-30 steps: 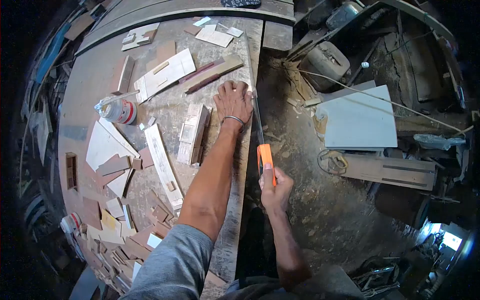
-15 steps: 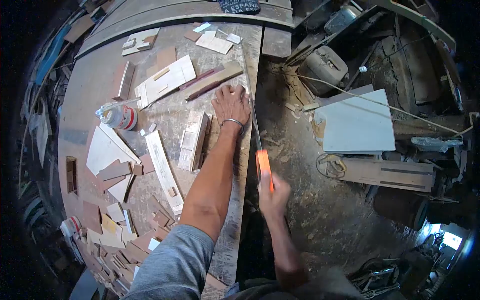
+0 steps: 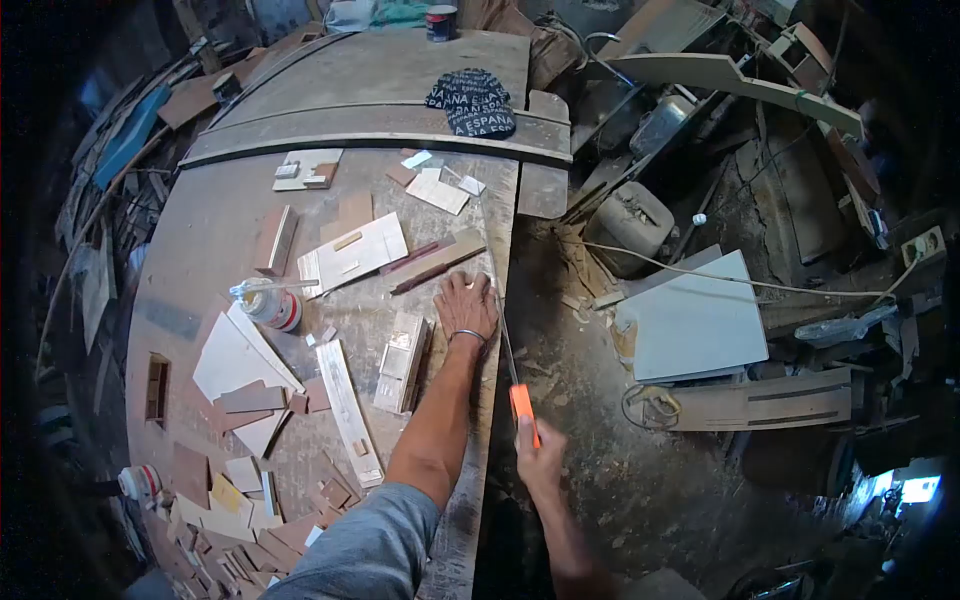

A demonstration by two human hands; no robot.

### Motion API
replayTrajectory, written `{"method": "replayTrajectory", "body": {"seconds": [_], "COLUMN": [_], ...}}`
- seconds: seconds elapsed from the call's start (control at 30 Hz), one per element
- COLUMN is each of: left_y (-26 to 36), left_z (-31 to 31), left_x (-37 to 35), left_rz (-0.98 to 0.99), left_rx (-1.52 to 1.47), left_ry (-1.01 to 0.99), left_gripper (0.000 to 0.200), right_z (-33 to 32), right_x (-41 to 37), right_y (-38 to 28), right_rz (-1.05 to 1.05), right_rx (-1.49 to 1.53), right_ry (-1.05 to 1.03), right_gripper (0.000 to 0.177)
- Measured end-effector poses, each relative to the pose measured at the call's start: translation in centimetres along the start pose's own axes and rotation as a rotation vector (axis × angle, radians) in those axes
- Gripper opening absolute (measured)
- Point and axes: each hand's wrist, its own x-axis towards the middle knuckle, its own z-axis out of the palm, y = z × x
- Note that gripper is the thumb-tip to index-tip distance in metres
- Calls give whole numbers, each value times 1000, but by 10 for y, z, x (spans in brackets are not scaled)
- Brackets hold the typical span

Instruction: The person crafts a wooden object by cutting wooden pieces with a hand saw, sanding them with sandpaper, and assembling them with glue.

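Observation:
My left hand (image 3: 468, 308) lies palm down near the right edge of the workbench (image 3: 220, 215), fingers apart. Its fingertips are close to the near ends of some long wooden strips (image 3: 437, 262); whatever is under the palm is hidden. In my right hand (image 3: 540, 458), beyond the bench edge, is the orange handle (image 3: 523, 408) of a handsaw. The saw's thin blade (image 3: 507, 335), seen nearly edge-on, runs forward along the bench edge, just right of my left hand. A small box-like wooden piece (image 3: 402, 362) stands left of my left wrist.
Wood offcuts (image 3: 225, 505) are scattered over the bench's left side, beside a glue tub (image 3: 272, 304). A patterned cap (image 3: 474, 103) rests at the far end. On the floor to the right are a jerrycan (image 3: 630, 225), a white panel (image 3: 700, 315) and a trailing cord (image 3: 690, 270).
The view has tilted up, so the cap and the bench's far end show more fully. My left hand stays by the strips; my right hand, still holding the handsaw, appears slightly closer to it.

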Motion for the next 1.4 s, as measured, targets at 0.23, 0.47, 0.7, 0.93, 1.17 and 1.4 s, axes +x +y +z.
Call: {"method": "replayTrajectory", "body": {"seconds": [0.23,0.47,0.7,0.93,1.17,1.4], "left_y": [0,2,-1,0,1,1], "left_z": [-1,-9,-2,-2,-3,-2], "left_x": [-1,1,6,5,6,13], "left_rz": [24,-3,5,-2,-10,-70], "left_rx": [-22,-10,-7,9,-3,3], "left_ry": [17,-33,-12,-14,-25,-20], "left_gripper": [25,26,27,26,24,30], "right_z": [-13,-42,-56,-35,-12,-33], "right_x": [12,-43,-52,-31,24,-34], "right_y": [-8,-21,6,1,-3,10], "right_rz": [-15,83,109,76,120,118], "right_rx": [-6,-53,18,4,0,-31], "right_ry": [-46,-57,-33,-44,-70,-27], "right_gripper": [47,44,46,43,44,41]}}
